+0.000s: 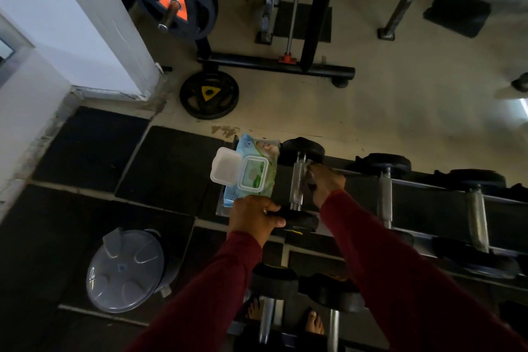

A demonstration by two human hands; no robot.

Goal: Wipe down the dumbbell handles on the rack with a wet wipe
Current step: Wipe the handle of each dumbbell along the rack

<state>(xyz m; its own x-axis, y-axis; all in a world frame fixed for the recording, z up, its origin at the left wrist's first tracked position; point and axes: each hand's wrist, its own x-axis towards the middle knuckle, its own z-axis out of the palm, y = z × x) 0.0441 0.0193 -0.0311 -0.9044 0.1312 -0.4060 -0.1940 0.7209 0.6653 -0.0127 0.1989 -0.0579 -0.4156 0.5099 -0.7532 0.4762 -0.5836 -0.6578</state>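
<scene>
Head view, dim light. Dark metal dumbbell rack (428, 188) is running from centre to right edge, its tiers carrying black-headed dumbbells with knurled silver handles. The leftmost top-tier dumbbell (298, 180) is lying with one black head toward the floor side and the other toward the person. Left hand (253, 217), in a dark red sleeve (205, 294), is curling its fingers over the near black head of that dumbbell, thumb lying along its top. Right hand (325, 183) is closing its fingers against the right side of the silver handle; something pale is showing at the fingertips, possibly the wet wipe, but the frame is too dark to confirm. A blue-and-green soft pack of wet wipes (254, 168), white flip lid standing open, is sitting on the rack's left end, just beside the handle and touching the left hand's knuckles. Two more dumbbells (384, 194) are resting further right on the same tier. A grey round plastic lid (125, 270) is lying on black floor mats at lower left. Black weight plate with yellow triangle (209, 94) is lying flat on the pale floor.
</scene>
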